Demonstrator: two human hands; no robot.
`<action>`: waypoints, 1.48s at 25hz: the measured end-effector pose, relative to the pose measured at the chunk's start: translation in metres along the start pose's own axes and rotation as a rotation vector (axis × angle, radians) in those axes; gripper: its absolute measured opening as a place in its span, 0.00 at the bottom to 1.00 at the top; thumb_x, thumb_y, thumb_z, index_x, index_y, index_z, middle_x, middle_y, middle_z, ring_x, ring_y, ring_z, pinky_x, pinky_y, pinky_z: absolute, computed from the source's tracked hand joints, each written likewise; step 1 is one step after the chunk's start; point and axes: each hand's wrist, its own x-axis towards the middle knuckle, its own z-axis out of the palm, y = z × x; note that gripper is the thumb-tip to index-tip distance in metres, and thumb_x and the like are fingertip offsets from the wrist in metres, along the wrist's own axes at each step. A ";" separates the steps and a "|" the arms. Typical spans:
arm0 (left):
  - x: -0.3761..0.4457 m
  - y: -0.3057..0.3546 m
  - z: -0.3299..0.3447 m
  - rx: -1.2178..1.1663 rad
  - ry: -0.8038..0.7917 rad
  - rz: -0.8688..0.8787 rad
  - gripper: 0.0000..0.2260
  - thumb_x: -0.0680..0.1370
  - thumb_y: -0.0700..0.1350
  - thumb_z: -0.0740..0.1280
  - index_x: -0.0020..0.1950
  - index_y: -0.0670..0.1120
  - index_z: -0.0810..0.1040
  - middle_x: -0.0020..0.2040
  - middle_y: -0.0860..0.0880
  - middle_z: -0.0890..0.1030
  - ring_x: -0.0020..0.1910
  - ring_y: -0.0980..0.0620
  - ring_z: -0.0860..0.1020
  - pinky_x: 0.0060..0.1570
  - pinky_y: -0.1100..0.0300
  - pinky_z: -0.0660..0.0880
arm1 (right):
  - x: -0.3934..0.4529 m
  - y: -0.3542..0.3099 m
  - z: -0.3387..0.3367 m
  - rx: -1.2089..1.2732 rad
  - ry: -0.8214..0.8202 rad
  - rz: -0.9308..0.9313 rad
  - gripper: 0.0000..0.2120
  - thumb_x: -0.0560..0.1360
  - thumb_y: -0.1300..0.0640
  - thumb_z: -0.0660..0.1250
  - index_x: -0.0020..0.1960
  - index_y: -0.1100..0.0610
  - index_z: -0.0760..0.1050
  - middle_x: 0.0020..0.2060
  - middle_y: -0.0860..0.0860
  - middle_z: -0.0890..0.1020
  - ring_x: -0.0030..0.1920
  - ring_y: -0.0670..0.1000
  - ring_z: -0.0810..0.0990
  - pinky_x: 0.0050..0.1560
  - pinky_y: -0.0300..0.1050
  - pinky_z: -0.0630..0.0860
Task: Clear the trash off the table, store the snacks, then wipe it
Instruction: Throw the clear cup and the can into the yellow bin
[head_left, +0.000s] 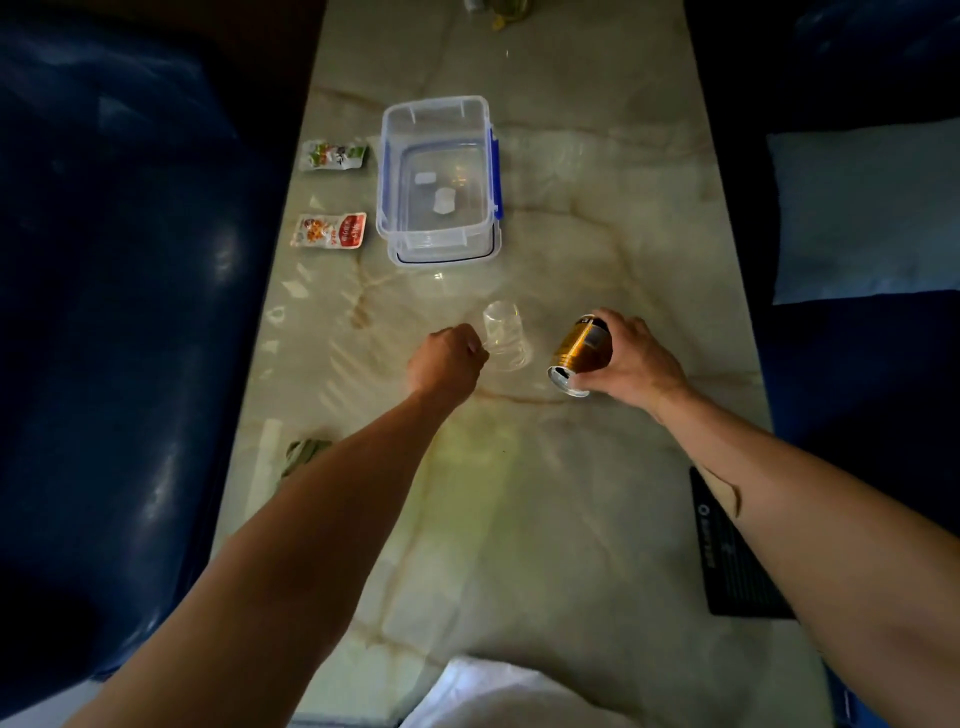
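Observation:
My right hand (636, 358) grips a gold and black drink can (579, 351), tilted with its open top toward me. My left hand (449, 358) is closed on the near edge of a clear plastic cup (505, 335) that lies on the marble table (597, 218). A clear storage box (436, 176) with blue clips stands open beyond the cup. Left of the box lie two snack packets, one green and white (335, 155), one red and white (330, 230).
A crumpled green cloth or wrapper (304, 453) lies by the table's left edge near my left forearm. A black flat object (737, 551) rests at the right edge under my right arm. Dark blue seats flank the table; white fabric (498, 691) sits at the near end.

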 end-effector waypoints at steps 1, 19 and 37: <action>-0.006 0.000 -0.002 -0.015 0.007 0.000 0.06 0.75 0.49 0.68 0.48 0.49 0.80 0.49 0.47 0.84 0.48 0.44 0.81 0.48 0.50 0.79 | -0.009 0.000 0.000 0.015 0.007 0.019 0.43 0.55 0.42 0.77 0.67 0.39 0.63 0.61 0.51 0.71 0.59 0.56 0.77 0.59 0.54 0.76; -0.200 -0.098 -0.027 -0.494 0.032 0.075 0.03 0.72 0.47 0.73 0.42 0.49 0.82 0.37 0.51 0.83 0.39 0.51 0.81 0.37 0.64 0.71 | -0.243 -0.022 0.087 0.493 0.243 0.165 0.39 0.58 0.42 0.77 0.66 0.45 0.68 0.60 0.51 0.77 0.56 0.51 0.77 0.53 0.43 0.72; -0.348 -0.061 0.051 -0.649 -0.501 0.219 0.08 0.74 0.41 0.72 0.36 0.51 0.78 0.34 0.53 0.82 0.31 0.55 0.82 0.30 0.64 0.73 | -0.489 0.065 0.126 0.959 0.472 0.505 0.29 0.68 0.50 0.76 0.66 0.45 0.70 0.57 0.46 0.75 0.54 0.47 0.76 0.61 0.55 0.77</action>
